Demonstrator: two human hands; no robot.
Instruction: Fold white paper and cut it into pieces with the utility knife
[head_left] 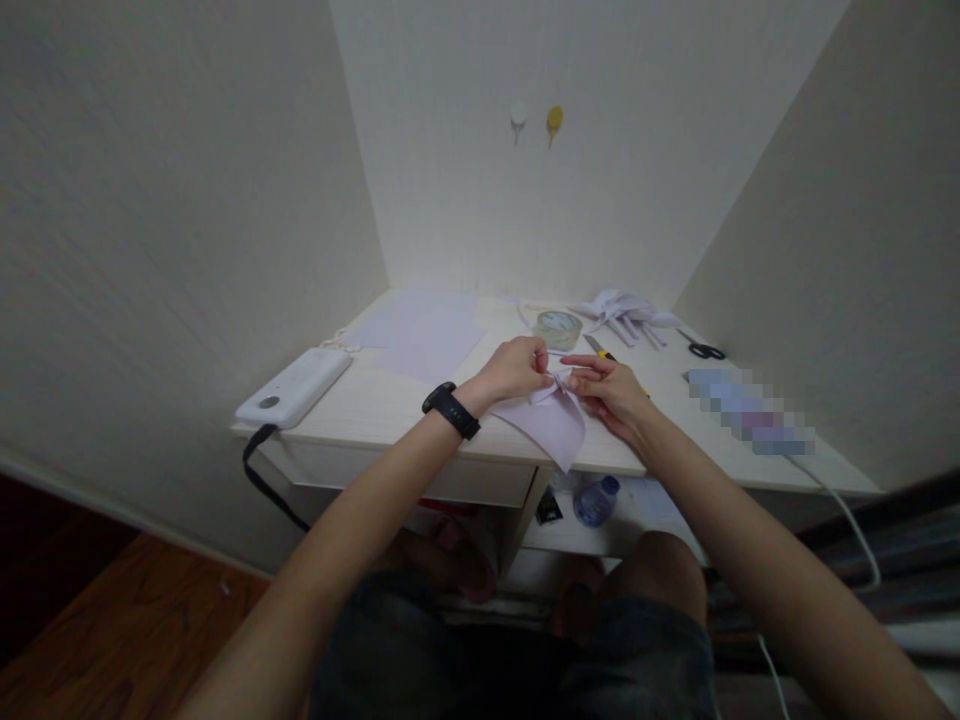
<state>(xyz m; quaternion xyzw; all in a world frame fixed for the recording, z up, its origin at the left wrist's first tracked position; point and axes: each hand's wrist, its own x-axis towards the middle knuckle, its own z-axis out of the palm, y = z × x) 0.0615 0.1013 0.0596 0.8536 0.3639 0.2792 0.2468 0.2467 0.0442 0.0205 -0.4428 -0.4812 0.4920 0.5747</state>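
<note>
Near the desk's front edge, a sheet of white paper (551,425) is partly folded, and its lower corner hangs over the edge. My left hand (519,368), with a black watch at the wrist, pinches the paper's upper part between thumb and finger. From the other side my right hand (606,390) grips the same part with its thumb and fingers, the index finger stretched out. Just behind my hands lies a roll of clear tape (557,329). A yellow and black utility knife (600,348) rests beyond my right hand, partly hidden by it.
White sheets (427,330) lie at the back left. Folded paper pieces (626,312) are heaped at the back right, near black scissors (705,350). A white device (296,388) with a black strap sits at the left edge. A bottle (596,500) lies on the shelf below.
</note>
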